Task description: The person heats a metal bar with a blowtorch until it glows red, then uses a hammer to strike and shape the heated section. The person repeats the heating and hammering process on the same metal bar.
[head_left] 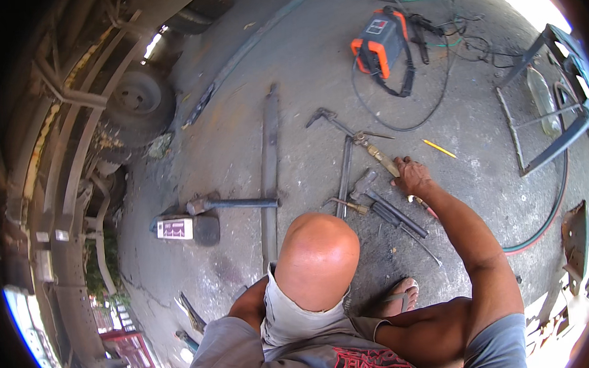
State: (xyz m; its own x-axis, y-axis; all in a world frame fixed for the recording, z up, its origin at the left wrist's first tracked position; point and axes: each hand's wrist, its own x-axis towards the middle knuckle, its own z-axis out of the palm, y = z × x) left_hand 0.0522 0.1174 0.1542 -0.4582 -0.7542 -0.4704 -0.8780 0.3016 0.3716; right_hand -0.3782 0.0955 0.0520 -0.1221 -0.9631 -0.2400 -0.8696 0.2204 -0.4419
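My right hand (414, 176) reaches forward over the concrete floor. Its fingers are curled at the rear end of a brass-coloured cutting torch (377, 154), which lies with its angled head pointing far left. My left hand is out of view; only part of that arm shows beside my raised knee. Just left of the right hand lie a hammer (363, 184), a small brass-ended torch tip (353, 206) and a thin metal rod (421, 245). A yellow pencil-like stick (439, 148) lies beyond the hand.
A long flat metal bar (268, 165) lies ahead, with a sledgehammer (239, 203) across it beside a small box (175, 229). An orange-and-grey welding machine (380, 45) with cables stands far right. A blue metal frame (556, 151) and hose (551, 224) are right; a truck wheel (133, 99) is left.
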